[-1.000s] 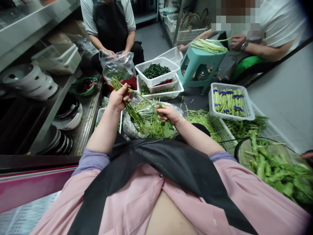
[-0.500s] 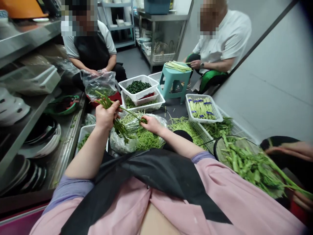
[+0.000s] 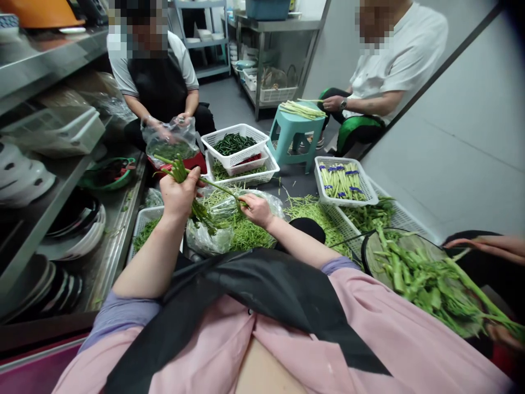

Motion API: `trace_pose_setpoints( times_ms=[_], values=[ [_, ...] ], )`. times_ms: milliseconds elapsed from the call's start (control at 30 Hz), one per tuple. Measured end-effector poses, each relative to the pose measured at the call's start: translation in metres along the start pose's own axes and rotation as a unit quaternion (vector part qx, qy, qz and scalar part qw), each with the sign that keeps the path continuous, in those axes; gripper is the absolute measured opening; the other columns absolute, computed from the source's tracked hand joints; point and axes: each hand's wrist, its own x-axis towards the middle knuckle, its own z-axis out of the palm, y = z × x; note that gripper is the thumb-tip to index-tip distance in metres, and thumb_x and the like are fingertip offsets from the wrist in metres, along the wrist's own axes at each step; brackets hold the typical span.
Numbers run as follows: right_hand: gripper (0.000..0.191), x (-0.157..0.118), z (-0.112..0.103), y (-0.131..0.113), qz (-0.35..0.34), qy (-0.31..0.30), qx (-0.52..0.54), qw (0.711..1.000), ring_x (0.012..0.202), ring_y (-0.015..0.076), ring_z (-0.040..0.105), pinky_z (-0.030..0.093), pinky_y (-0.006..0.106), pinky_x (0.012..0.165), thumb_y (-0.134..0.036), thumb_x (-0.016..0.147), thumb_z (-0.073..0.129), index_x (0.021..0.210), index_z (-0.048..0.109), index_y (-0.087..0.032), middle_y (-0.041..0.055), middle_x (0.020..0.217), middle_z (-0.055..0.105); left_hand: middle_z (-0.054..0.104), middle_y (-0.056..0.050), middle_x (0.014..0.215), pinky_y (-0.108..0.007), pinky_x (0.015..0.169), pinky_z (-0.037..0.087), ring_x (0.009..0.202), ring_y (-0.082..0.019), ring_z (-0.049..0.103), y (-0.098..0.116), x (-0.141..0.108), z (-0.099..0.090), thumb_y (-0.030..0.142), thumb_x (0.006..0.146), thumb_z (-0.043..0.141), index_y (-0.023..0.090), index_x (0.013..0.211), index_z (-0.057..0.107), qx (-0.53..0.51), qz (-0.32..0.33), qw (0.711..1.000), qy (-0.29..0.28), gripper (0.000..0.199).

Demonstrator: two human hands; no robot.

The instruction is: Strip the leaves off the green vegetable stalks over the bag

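Note:
My left hand (image 3: 180, 190) is wrapped round a bunch of green stems (image 3: 177, 168), whose leafy ends hang below the fist. One long stem slants from that bunch across to my right hand (image 3: 255, 209), which pinches its far end between thumb and fingers. Beneath both hands lies a clear plastic bag (image 3: 209, 239) with a heap of cut green stems (image 3: 249, 232) in and around it. To the left of the bag stands a white basket (image 3: 141, 223) holding more greens.
Stacked white baskets (image 3: 235, 160) and a teal stool (image 3: 296, 131) stand ahead. A basket of bundled stalks (image 3: 344, 180) and a round tray of greens (image 3: 430, 273) are at right. Metal shelving (image 3: 118, 235) lines the left. Two people sit ahead; another person's hands show at right.
The view has shifted slightly. My right hand's fingers have moved a little along the stem's end. The person at the left ahead has lowered a hand into a plastic bag.

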Motion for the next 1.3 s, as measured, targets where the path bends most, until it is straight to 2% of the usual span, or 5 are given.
trace_pose_setpoints(
  times_ms=[367,600,867,1033,1300],
  values=[
    [0.037,-0.025,0.004,0.062,0.26,0.137,0.116,0.949,0.071,0.0165,0.061,0.046,0.025,0.07,-0.035,0.088,0.045,0.098,0.073,-0.013,0.0059,0.081,0.072,0.054,0.006,0.048,-0.022,0.035,0.035,0.03,-0.004,0.034,0.016,0.021,-0.021,0.035,0.078,0.069,0.017,0.061,0.051,-0.096,-0.019,0.987,0.124,0.031],
    [0.038,-0.055,0.02,0.114,0.389,-0.032,-0.142,0.91,0.102,0.0247,0.064,0.045,0.031,0.086,-0.024,0.093,0.041,0.117,0.069,-0.015,0.0162,0.119,0.067,0.049,0.006,0.044,-0.02,0.043,0.029,0.035,-0.002,0.036,0.008,0.052,-0.074,0.035,0.094,0.055,0.02,0.065,0.047,-0.163,-0.086,0.975,0.126,0.033],
    [0.041,-0.029,0.04,0.09,0.272,-0.22,-0.124,0.929,0.104,0.0254,0.064,0.046,0.031,0.087,-0.022,0.086,0.058,0.126,0.062,-0.014,0.0167,0.112,0.069,0.05,0.007,0.045,-0.019,0.035,0.03,0.03,-0.002,0.031,-0.006,0.057,-0.082,0.047,0.083,0.067,0.02,0.067,0.049,-0.208,-0.178,0.952,0.14,0.036],
    [0.027,-0.001,0.01,0.06,0.257,-0.08,0.056,0.961,0.072,0.0167,0.061,0.047,0.026,0.068,-0.032,0.09,0.053,0.093,0.071,-0.012,0.0094,0.08,0.068,0.051,0.008,0.047,-0.017,0.032,0.031,0.028,0.0,0.028,-0.006,0.049,-0.071,0.042,0.082,0.07,0.019,0.068,0.05,-0.26,-0.223,0.934,0.104,0.034],
    [0.037,0.026,-0.047,0.0,0.172,-0.212,0.595,0.756,0.036,0.0026,0.021,0.022,0.018,0.035,-0.044,0.075,0.073,0.089,0.063,-0.012,-0.0126,0.045,0.031,0.051,0.009,0.05,-0.014,0.035,0.032,0.028,0.002,0.027,-0.011,0.034,-0.047,0.038,0.083,0.07,0.016,0.066,0.05,-0.278,-0.235,0.931,0.031,0.034]
  ],
)
